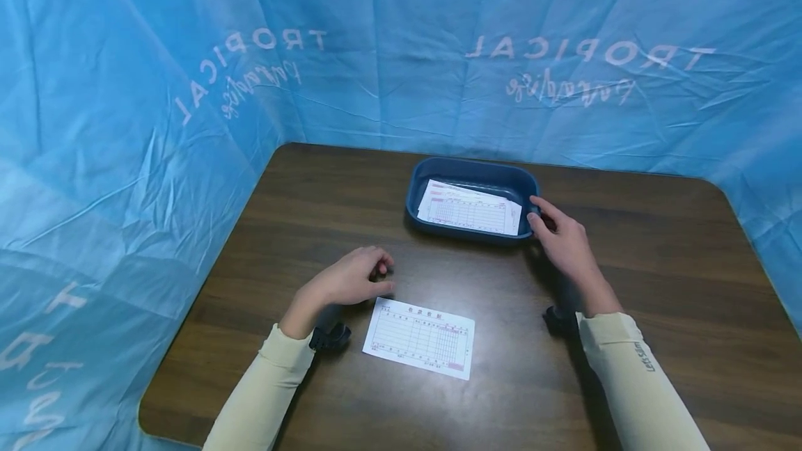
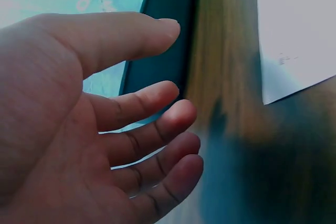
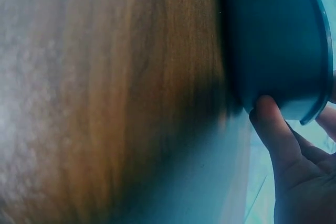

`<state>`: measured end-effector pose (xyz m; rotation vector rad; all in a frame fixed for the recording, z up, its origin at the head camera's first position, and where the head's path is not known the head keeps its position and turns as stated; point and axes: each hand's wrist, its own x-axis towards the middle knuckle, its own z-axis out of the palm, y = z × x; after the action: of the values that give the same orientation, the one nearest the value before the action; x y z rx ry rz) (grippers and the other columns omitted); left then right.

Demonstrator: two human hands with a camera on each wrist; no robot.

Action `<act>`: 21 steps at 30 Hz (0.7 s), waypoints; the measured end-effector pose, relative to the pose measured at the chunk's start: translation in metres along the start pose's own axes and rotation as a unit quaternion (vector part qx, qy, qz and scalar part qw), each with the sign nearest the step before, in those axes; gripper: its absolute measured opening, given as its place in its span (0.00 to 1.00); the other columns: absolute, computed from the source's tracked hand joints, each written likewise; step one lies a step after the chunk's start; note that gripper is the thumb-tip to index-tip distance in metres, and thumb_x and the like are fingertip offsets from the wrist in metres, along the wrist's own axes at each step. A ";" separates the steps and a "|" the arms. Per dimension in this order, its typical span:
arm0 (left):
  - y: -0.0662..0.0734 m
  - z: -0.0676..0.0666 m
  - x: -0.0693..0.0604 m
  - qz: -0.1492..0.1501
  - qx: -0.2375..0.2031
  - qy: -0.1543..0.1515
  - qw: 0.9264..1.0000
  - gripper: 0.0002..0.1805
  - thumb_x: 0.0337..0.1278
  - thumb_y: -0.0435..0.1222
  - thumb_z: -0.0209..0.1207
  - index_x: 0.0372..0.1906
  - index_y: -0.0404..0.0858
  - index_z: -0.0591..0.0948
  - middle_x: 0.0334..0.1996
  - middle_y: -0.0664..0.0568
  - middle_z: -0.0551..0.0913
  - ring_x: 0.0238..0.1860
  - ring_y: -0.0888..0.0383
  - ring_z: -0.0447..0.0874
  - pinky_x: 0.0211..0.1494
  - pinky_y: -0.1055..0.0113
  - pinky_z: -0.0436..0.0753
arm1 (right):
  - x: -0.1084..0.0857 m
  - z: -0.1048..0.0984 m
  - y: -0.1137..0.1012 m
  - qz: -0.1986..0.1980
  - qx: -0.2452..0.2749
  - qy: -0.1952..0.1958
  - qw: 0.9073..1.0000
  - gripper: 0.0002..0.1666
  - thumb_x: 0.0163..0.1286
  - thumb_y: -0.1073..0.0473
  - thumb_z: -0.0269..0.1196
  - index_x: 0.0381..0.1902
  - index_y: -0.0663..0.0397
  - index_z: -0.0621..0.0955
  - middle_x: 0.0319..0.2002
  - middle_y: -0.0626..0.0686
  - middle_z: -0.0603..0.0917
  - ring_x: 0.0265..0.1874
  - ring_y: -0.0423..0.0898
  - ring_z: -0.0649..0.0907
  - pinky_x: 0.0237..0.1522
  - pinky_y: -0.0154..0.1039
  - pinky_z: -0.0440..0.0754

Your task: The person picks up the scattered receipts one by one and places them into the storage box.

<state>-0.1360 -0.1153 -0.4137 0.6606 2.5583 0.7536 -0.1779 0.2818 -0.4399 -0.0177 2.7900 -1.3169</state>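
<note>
A dark blue plastic basin (image 1: 471,234) stands toward the back of the table with a small stack of printed paper forms (image 1: 470,209) inside. At its right end, my right hand (image 1: 567,246) grips the basin. The right wrist view shows the thumb (image 3: 270,124) against the outer wall, with other fingers partly out of frame past the rim. A single printed form (image 1: 420,337) lies flat on the table nearer to me. Just beyond that form's left corner hovers my left hand (image 1: 351,277), fingers loosely bent and holding nothing; the left wrist view shows its bare palm.
The brown wood-grain table (image 1: 677,284) has rounded corners. Blue cloth (image 1: 401,89) with mirrored white lettering hangs behind it and along the left side. Dark wrist-worn devices sit at both wrists, below pale yellow sleeves (image 1: 266,385).
</note>
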 end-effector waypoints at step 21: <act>0.011 0.030 -0.023 -0.060 0.101 -0.015 0.993 0.29 0.34 0.51 0.77 0.43 0.44 0.76 0.41 0.55 0.68 0.44 0.55 0.64 0.44 0.62 0.69 | -0.001 0.001 0.000 0.004 0.013 -0.004 1.000 0.36 0.71 0.32 0.46 0.74 0.31 0.60 0.57 0.59 0.71 0.44 0.53 0.76 0.40 0.48 0.73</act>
<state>-0.0995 -0.1073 -0.4259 0.5680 2.6411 0.4448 -0.1772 0.2815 -0.4406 -0.0099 2.7630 -1.3470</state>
